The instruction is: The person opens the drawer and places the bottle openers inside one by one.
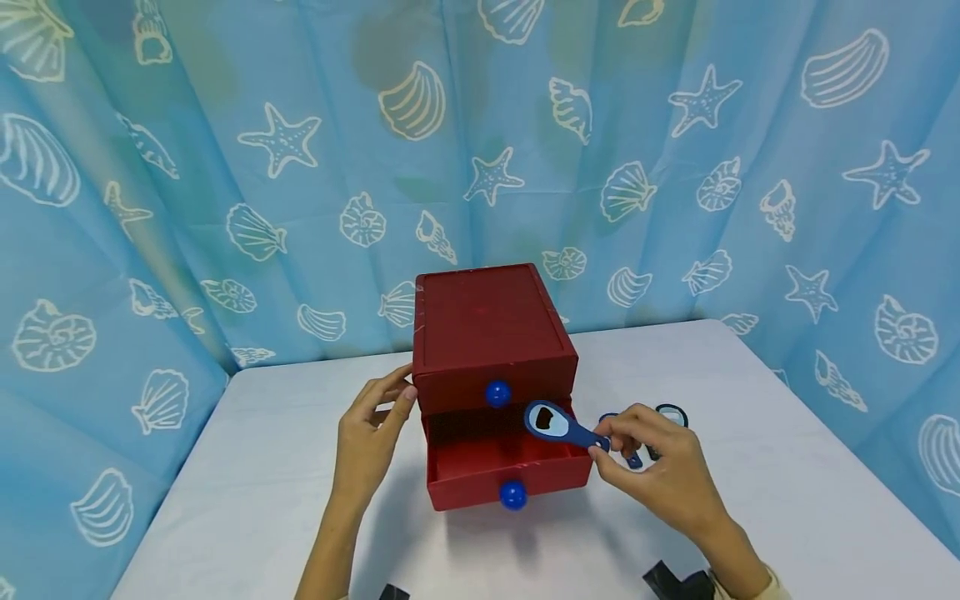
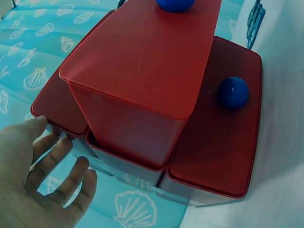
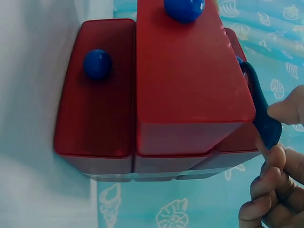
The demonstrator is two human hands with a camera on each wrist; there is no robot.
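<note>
A red drawer unit (image 1: 480,321) with round blue knobs stands on the table, its middle drawer (image 2: 142,57) pulled out. My right hand (image 1: 660,467) pinches the handle end of a blue bottle opener (image 1: 551,422) between thumb and fingers. Its oval, light-coloured head with a dark cutout is over the right part of the pulled-out drawer. In the right wrist view the bottle opener (image 3: 260,102) is seen edge-on beside that drawer. At the unit's left side is my left hand (image 1: 369,433), fingers spread and relaxed, fingertips right at the upper edge.
Behind the right hand, partly hidden by it, lie a dark-rimmed oval item (image 1: 672,413) and a blue handle (image 1: 634,460) on the white table (image 1: 757,417). A blue curtain (image 1: 480,125) with shell prints hangs close behind the table. The drawers above and below the middle one are closed.
</note>
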